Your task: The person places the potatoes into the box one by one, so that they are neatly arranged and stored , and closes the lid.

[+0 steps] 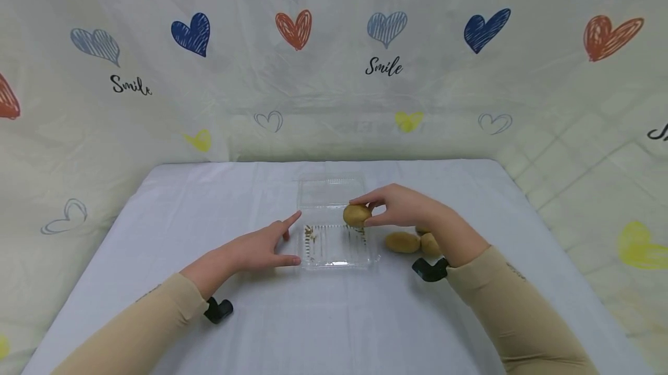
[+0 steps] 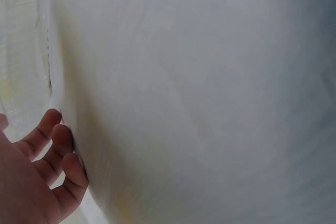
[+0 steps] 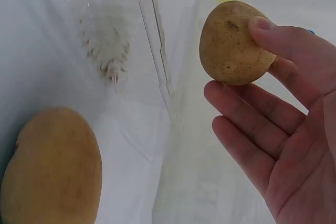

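Observation:
Between thumb and fingers my right hand (image 1: 404, 207) pinches a potato (image 1: 356, 215), held above the far right part of a clear plastic clamshell box (image 1: 334, 250). The box lies with its lid (image 1: 331, 191) folded back, and brown specks show in its base. In the right wrist view the held potato (image 3: 236, 43) looks round, with small dark marks. My left hand (image 1: 261, 247) is at the box's left edge, index finger and thumb stretched toward it. Whether it touches the box I cannot tell. In the left wrist view the other fingers (image 2: 44, 135) are loosely bent around nothing.
Right of the box lie a long potato (image 1: 402, 242) and another potato (image 1: 430, 245), with more partly hidden behind my right wrist. A white cloth (image 1: 313, 323) covers the table. Behind it hangs a sheet (image 1: 334, 85) printed with hearts.

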A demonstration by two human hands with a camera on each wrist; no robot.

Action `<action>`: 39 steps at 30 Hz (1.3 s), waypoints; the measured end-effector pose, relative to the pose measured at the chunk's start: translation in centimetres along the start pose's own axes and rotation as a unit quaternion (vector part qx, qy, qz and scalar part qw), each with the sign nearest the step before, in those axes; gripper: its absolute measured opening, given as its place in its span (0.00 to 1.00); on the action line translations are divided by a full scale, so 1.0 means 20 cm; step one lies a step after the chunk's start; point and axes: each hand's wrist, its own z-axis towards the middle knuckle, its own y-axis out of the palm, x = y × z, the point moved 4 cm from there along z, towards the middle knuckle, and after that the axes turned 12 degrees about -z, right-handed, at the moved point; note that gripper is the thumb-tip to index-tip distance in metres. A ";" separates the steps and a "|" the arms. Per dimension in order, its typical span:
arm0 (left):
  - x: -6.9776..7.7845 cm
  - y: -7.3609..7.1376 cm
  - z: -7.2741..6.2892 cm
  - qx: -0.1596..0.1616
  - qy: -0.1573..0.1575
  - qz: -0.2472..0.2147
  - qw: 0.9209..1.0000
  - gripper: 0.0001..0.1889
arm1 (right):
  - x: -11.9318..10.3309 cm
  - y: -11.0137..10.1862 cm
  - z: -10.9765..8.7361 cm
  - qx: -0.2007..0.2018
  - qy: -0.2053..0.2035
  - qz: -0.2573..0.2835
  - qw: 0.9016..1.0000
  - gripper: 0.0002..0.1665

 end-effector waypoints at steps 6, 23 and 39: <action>0.00 0.01 0.01 0.001 0.003 0.002 1.000 0.56 | -0.07 0.04 0.06 -0.010 -0.027 -0.008 1.000 0.29; 0.01 0.01 0.00 0.001 0.012 0.005 1.000 0.55 | -0.27 0.16 0.16 -0.061 -0.078 -0.030 0.995 0.28; 0.00 0.00 0.01 -0.009 0.012 0.006 1.000 0.55 | -0.36 0.32 0.25 -0.108 -0.089 -0.076 0.987 0.27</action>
